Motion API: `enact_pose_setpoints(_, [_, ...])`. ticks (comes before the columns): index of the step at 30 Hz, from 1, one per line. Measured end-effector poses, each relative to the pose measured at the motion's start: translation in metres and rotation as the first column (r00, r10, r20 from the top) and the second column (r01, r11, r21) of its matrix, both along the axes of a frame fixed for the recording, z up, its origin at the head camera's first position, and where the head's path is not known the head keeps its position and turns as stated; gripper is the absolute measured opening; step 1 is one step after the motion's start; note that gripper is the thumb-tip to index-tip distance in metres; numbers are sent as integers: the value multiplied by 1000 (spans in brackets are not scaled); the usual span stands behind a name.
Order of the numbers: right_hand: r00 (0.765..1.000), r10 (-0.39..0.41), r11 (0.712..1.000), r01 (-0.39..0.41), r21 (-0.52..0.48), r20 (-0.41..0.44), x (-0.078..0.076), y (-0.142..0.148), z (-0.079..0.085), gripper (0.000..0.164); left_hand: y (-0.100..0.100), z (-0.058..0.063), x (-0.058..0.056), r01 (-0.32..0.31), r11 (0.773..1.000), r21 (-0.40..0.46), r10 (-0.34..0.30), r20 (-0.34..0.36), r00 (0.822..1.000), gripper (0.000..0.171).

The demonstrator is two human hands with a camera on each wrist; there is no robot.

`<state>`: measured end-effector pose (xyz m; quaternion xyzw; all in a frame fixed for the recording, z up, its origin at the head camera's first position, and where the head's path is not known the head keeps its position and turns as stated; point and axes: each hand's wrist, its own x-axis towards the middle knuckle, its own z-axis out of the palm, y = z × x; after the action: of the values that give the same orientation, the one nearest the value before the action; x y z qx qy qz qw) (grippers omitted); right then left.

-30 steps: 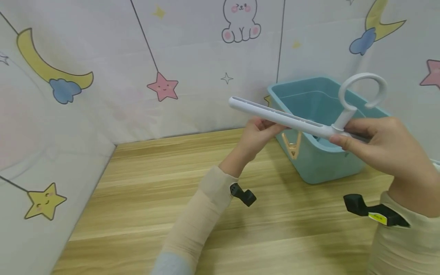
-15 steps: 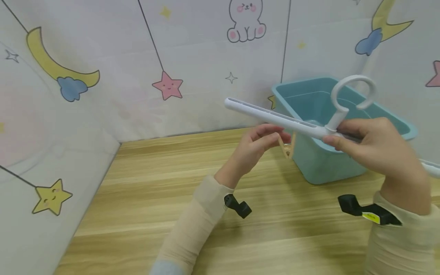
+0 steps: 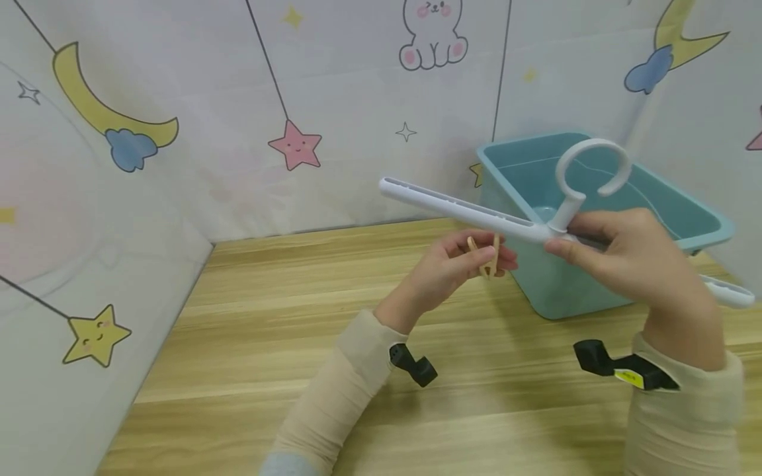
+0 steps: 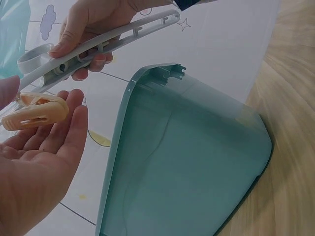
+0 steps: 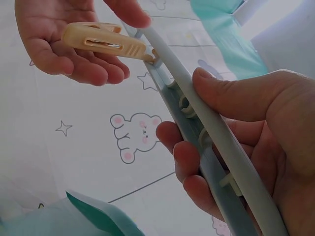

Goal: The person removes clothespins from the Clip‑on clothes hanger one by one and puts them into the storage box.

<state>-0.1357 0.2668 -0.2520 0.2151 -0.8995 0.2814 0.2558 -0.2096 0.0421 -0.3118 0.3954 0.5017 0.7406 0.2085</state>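
Note:
My right hand (image 3: 634,258) grips a white plastic clothes hanger (image 3: 458,209) close to the base of its round hook. The hanger is held tilted in the air, its slotted bar sloping down to the right. Under the bar is a tan clip (image 5: 106,39), which in the right wrist view appears joined to the hanger at one end. My left hand (image 3: 437,271) is at this clip, fingers relaxed beneath it and thumb over it. In the left wrist view those fingers (image 4: 74,132) lie loosely extended; how firmly they touch the clip is unclear.
A teal plastic basket (image 3: 571,287) stands on the wooden table (image 3: 286,330) at the back right, just behind the hanger. A white cloth wall (image 3: 357,86) with printed stars and moons borders the back and left.
The hanger and right hand have shifted left and slightly down. The clip, hanging with both arms upward before, is now turned among my left fingers, which have come lower.

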Motion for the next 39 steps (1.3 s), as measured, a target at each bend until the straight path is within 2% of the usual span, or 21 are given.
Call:
enact_pose_setpoints(10, [1000,27,1000,-27,-12,2,-1,-1,-4,12,2,-3,0,33,999,31,-34,17,999,26])
enact_pose_setpoints(17, [1000,24,1000,-24,-12,12,-1,-1,-6,11,2,-2,3,45,998,35,-46,44,998,25])
enact_pose_setpoints(25, [999,2,1000,-2,15,37,0,-1,-7,11,1,-4,3,50,998,46,-51,41,998,23])
enact_pose_setpoints(28, [999,7,1000,-7,16,38,0,-1,-7,10,0,-5,2,23,999,31,-24,43,999,24])
enact_pose_setpoints(32, [999,14,1000,-15,18,30,-1,-1,-7,10,0,-4,3,-49,999,-23,50,37,998,25])
enact_pose_setpoints(39, [999,8,1000,-9,18,44,-1,-2,-7,10,0,-2,5,-197,976,-96,194,-34,980,24])
